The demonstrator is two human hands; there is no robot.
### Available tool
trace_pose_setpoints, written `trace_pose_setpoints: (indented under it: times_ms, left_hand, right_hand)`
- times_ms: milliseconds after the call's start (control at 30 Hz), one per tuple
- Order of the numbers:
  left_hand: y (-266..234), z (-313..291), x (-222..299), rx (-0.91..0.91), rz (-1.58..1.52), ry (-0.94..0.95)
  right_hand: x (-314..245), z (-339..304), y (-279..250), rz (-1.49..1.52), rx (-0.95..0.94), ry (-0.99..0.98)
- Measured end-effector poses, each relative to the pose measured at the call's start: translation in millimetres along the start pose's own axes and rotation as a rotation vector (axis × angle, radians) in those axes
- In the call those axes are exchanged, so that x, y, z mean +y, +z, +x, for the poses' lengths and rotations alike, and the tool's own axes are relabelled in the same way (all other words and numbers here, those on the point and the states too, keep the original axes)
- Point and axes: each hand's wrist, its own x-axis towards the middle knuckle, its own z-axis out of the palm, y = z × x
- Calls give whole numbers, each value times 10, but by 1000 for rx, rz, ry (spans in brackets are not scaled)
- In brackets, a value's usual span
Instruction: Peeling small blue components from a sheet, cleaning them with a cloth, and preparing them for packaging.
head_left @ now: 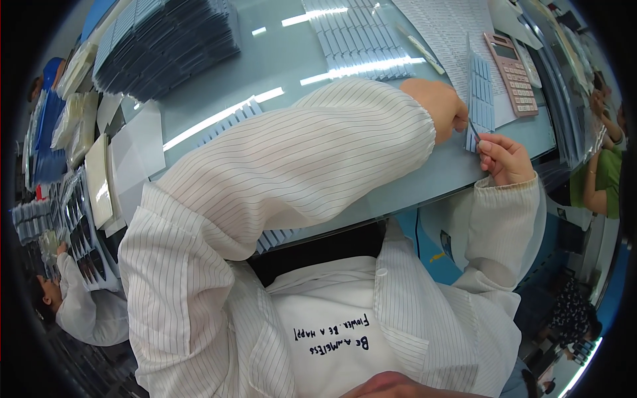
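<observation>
A light-blue sheet divided into rows of small rectangles (480, 93) lies tilted at the right of the table. My left arm crosses in front of me, and my left hand (439, 107) is at the sheet's left edge with its fingers curled in. What those fingers hold, if anything, is hidden. From the right, my right hand (507, 159) pinches a thin dark pointed tool (474, 130) between thumb and fingers. The tool's tip lies against the lower part of the sheet; its exact kind is too small to tell.
A pink calculator (514, 73) lies beside printed paper (451, 33) at the right. More blue strips (361, 40) lie at the far middle, near a white pen-like stick (426, 54). A tall stack of blue-grey sheets (166, 50) stands far left. Other people work on both sides.
</observation>
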Motion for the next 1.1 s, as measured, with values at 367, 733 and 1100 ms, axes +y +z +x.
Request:
trace_pose_setpoints:
  times_ms: [367,733,1100]
  left_hand:
    - [15,52,65,1,73,-267]
    - [-820,-826,63,-67,314,-213]
    - [-744,-3216,-491,240,374,-165]
  right_hand:
    - [-134,71,-77,-28,83,0]
    - [85,-412,414,-173,175,-418]
    - [451,-745,1961,-341,-259,-669]
